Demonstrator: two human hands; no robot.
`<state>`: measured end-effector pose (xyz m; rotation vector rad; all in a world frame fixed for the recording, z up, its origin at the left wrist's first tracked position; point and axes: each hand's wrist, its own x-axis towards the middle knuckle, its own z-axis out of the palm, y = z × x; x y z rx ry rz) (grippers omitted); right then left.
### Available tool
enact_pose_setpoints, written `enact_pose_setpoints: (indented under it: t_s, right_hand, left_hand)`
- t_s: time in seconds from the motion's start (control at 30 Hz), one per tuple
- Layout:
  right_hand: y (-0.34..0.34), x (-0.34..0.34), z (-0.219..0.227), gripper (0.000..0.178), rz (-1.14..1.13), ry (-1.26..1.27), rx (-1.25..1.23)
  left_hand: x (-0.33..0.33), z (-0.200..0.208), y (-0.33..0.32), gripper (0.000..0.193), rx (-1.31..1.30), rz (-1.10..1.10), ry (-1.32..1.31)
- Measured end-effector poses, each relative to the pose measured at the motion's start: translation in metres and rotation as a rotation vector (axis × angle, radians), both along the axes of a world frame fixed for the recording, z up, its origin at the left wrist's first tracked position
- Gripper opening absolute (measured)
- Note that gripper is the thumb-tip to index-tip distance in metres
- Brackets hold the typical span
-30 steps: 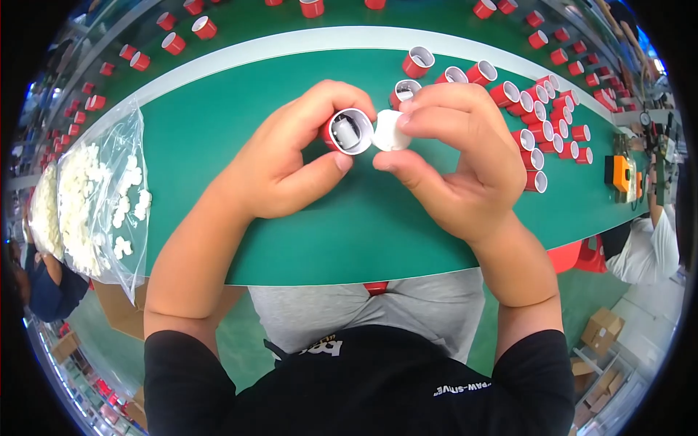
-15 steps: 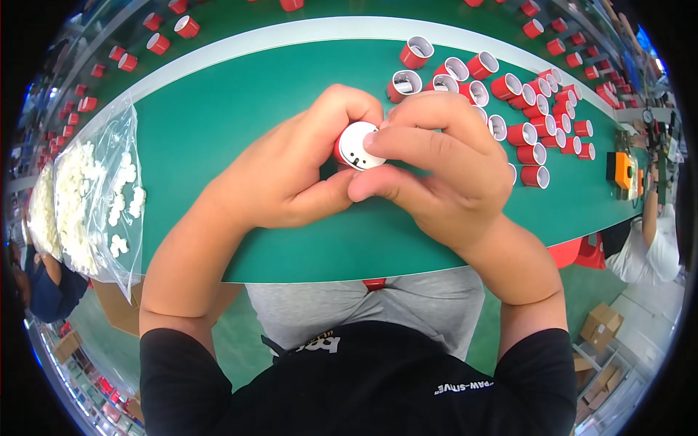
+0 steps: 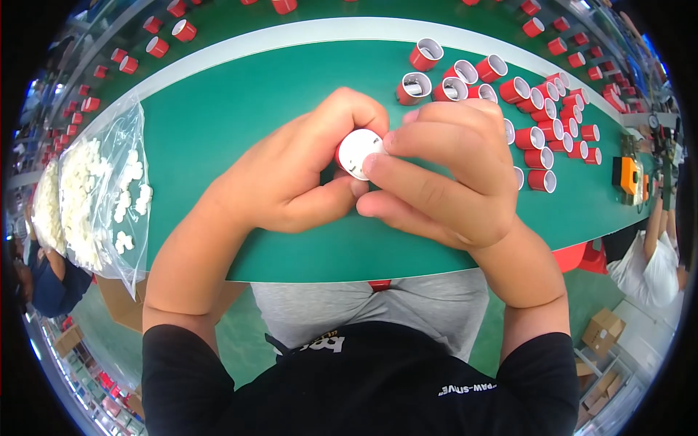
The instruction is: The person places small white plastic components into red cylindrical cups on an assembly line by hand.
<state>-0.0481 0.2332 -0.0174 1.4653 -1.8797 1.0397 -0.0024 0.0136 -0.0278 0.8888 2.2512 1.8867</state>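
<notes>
My left hand (image 3: pixel 302 167) is closed around a small red cup-shaped part with a white round face (image 3: pixel 355 151), its thumb and forefinger curled about the red side. Small dark slots show on the white face, partly under a finger. My right hand (image 3: pixel 451 167) reaches in from the right, one fingertip pressed on the white face and another at its edge. Its thumb lies below, seemingly off the part. Both hands are over the green table (image 3: pixel 291 261).
Several red cups (image 3: pixel 540 180) with pale insides lie and stand at the right. A clear bag (image 3: pixel 83 203) of small white pieces rests at the left. Behind the white table edge (image 3: pixel 291 33) are more red cups. An orange-and-black device (image 3: pixel 623 175) sits far right; other people are at both sides.
The dark marks on the white face have shifted from its lower part toward the right. My right thumb has drawn away from the part, and the right hand has spread a little.
</notes>
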Motion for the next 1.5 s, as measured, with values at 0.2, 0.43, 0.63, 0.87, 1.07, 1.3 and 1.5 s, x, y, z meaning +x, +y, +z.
enact_pose_setpoints:
  t_s: [0.2,0.43,0.63,0.87,1.07,1.3,1.5]
  right_hand:
    - [-0.004,0.003,0.000,0.032,-0.026,0.027,0.028]
    - [-0.008,0.007,0.003,0.031,-0.076,0.015,0.053]
    - [-0.006,0.014,0.014,0.040,-0.083,-0.204,0.165]
    - [-0.009,0.018,0.010,0.045,-0.240,-0.133,0.250]
    - [-0.007,0.020,0.012,0.046,-0.289,-0.143,0.263]
    - [0.000,0.020,0.017,0.049,-0.188,-0.511,0.329]
    - [-0.004,0.024,0.018,0.047,-0.222,-0.607,0.372]
  left_hand:
    - [0.001,0.003,-0.002,0.044,-0.087,-0.005,0.064]
    - [0.003,0.005,-0.001,0.045,-0.135,0.015,0.071]
    - [0.000,0.004,-0.001,0.041,-0.187,-0.003,0.100]
    - [-0.004,0.006,-0.004,0.033,-0.283,0.042,0.078]
    - [-0.008,0.005,-0.002,0.035,-0.336,0.120,0.128]
    - [-0.010,-0.001,0.004,0.040,-0.422,0.308,0.283]
    - [-0.010,-0.009,0.011,0.041,-0.475,0.432,0.471]
